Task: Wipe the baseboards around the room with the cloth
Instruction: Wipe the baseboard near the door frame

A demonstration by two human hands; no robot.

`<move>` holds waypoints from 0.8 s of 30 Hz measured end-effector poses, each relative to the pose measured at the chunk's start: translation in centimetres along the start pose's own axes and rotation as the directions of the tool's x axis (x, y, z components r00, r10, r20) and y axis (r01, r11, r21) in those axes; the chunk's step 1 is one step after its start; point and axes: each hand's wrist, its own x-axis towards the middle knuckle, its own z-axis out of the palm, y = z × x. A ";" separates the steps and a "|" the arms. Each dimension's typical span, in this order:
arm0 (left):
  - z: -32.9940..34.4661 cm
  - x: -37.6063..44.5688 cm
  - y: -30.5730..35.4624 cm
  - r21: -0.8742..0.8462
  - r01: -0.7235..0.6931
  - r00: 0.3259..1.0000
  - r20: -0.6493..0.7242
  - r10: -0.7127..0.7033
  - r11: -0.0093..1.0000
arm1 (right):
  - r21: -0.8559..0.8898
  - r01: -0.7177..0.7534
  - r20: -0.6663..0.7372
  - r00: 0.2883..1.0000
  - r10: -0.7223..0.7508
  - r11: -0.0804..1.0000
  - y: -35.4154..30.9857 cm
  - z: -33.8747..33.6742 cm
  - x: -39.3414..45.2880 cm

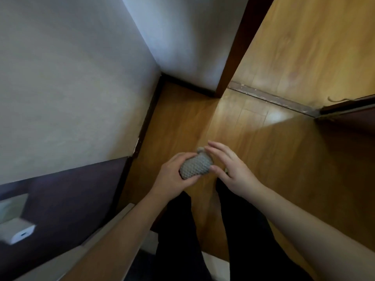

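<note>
A bunched grey textured cloth (pixel 195 166) is held in front of me above the wooden floor. My left hand (pixel 174 175) grips it from below and the left, fingers curled round it. Beside the cloth on the right is my right hand (pixel 229 167), its fingers nearly straight, the thumb touching the cloth's edge. A dark brown baseboard (pixel 149 114) runs along the foot of the white left wall to the corner, then continues as a short strip (pixel 188 86) under the far wall.
A dark door frame post (pixel 233 53) stands at the far wall's end. A metal threshold strip (pixel 272 98) crosses the doorway to the right. A dark panel with a white plugged-in charger (pixel 18 233) is at lower left. My dark-trousered legs (pixel 203 230) stand on the wooden floor (pixel 263 149).
</note>
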 end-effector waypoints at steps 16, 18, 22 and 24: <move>-12.4 -8.8 14.7 0.012 -0.395 0.919 -0.003 0.395 0.919 | 0.053 0.035 -0.224 0.974 -0.022 0.998 -19.2 -5.5 -9.3; -12.8 -9.5 16.0 0.039 -0.461 0.887 -0.015 0.462 0.886 | 0.023 0.018 -0.310 0.951 -0.010 1.000 -21.0 -5.3 -10.6; -11.5 -10.6 19.7 -0.001 -0.542 0.840 -0.019 0.542 0.840 | 0.058 -0.007 -0.491 0.870 0.034 0.998 -23.2 -6.3 -13.8; -10.2 -10.8 21.7 -0.039 -0.578 0.816 -0.039 0.576 0.815 | 0.065 -0.010 -0.566 0.823 0.045 0.998 -23.8 -7.4 -15.7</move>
